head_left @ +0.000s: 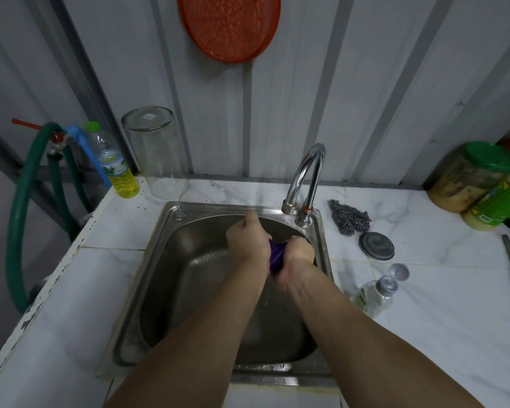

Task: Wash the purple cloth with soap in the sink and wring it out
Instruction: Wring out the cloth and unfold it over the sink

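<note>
The purple cloth (277, 256) is bunched between my left hand (249, 241) and right hand (299, 254), each grip clamped tight on it, over the sink (165, 278) near the faucet (305, 178).

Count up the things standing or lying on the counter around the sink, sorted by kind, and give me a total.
Bottles: 2, yellow-liquid bottle and clear soap bottle
Jars: 3, upturned glass jar, green-lidded jar and green-labelled jar
Scourers: 1, steel scourer
Loose lids: 1, metal lid
Total: 7, leaving out items cut off at the right edge.
</note>
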